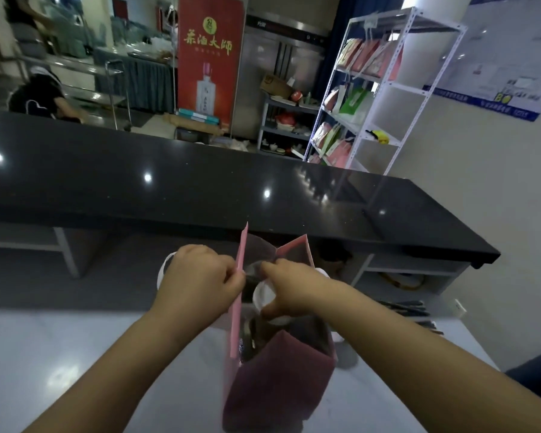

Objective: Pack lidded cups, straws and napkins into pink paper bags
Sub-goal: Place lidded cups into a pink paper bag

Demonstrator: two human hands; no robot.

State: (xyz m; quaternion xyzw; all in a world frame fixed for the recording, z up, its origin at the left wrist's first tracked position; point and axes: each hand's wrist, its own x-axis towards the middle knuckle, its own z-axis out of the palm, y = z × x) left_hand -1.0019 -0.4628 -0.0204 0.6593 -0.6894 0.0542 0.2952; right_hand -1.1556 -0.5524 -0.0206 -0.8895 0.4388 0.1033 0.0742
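Observation:
A pink paper bag (281, 379) stands open on the white table (75, 354) right below me. My left hand (197, 282) pinches the bag's left wall at its top edge. Over the bag's mouth, my right hand (289, 285) holds a white lidded cup (264, 295), fingers curled round its rim. The cup sits partly inside the opening. The bag's white cord handle (163, 270) loops out behind my left hand. What lies deeper in the bag is dark and blurred.
A long black counter (200, 189) runs across just beyond the table. A white metal shelf rack (381, 89) with pink and green bags stands at the back right. A person in black crouches at the far left behind the counter.

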